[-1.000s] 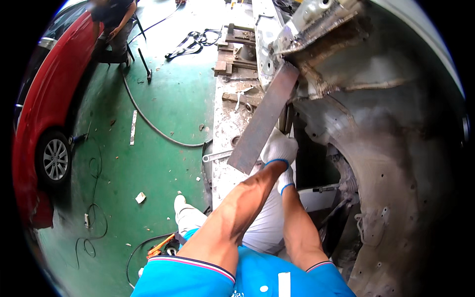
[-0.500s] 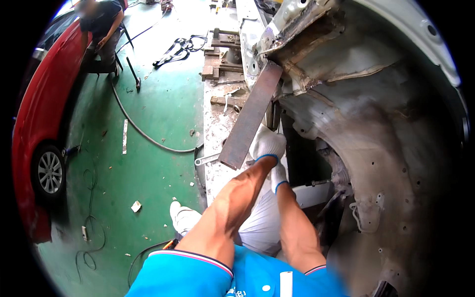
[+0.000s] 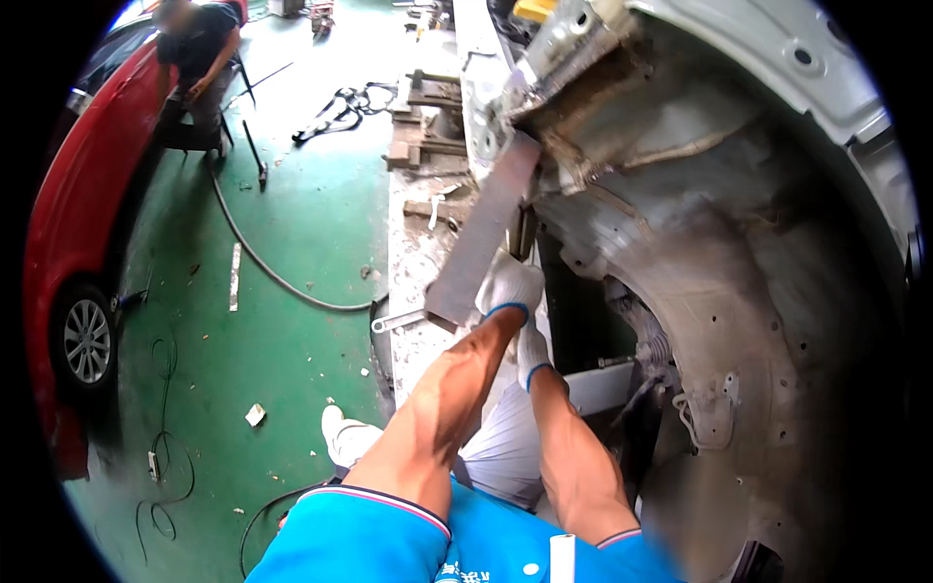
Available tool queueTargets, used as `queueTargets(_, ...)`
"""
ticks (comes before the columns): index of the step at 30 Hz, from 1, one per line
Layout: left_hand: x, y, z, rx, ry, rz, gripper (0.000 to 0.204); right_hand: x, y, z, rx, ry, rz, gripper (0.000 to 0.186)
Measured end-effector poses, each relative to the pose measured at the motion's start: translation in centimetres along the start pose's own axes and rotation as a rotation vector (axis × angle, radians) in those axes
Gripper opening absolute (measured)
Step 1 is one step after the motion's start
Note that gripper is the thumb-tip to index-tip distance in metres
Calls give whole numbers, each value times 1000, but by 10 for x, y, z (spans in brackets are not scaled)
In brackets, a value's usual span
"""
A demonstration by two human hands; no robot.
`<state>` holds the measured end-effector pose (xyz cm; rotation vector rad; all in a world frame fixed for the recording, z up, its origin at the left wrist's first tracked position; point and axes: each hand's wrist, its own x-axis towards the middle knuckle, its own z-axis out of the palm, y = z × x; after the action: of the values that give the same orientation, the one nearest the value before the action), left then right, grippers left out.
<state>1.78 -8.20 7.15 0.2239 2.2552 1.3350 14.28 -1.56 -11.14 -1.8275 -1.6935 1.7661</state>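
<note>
A long, flat, brown-grey steel bar (image 3: 486, 228) slants across the bench, its far end against the car body's bare metal (image 3: 525, 92). My left hand (image 3: 512, 284), in a white knitted glove with a blue cuff, is closed at the bar's right edge near its lower end; the fingertips are hidden. Just behind and below it is my right hand (image 3: 532, 350), gloved the same way; my left hand and wrist cover its fingers. A combination wrench (image 3: 398, 321) lies left of the bar's near end, partly under it.
The stripped wheel arch (image 3: 700, 282) curves close on my right. Brown metal clamps (image 3: 432, 112) stand farther along the bench. On the green floor lie a hose (image 3: 277, 277), black straps (image 3: 335, 117) and a hammer (image 3: 258, 160). A person (image 3: 199, 73) sits beside a red car (image 3: 83, 185).
The whole view has shifted slightly, so the bar, bench and both hands appear a little farther left. The bar looks more blurred. Both hands keep about the same place against it.
</note>
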Motion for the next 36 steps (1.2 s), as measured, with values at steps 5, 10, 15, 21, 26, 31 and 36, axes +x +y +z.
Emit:
queueTargets(5, -8, 12, -8, -64, -93, -53, 42, 8, 2, -17, 247, 45, -43, 31)
queueTargets(10, 1, 3, -4, -55, -19, -54, 35, -12, -9, -8, 119, -59, -83, 43)
queueTargets(15, 13, -17, 12, 28, 120, 143, 31, 9, -2, 13, 277, 43, -39, 44)
queueTargets(21, 6, -2, 14, -2, -45, -36, 42, 55, 45, -26, 185, -84, -221, 34)
queueTargets(26, 5, -1, 4, -20, -66, -4, 43, 14, 10, -16, -135, 138, -486, 26)
queueTargets(31, 3, 0, -7, -106, -196, 35, 47, 25, 1, -40, 18, 21, -281, 33)
queueTargets(36, 10, -18, -21, -164, -324, 106, 64, 48, 62, -72, -314, -87, -252, 39)
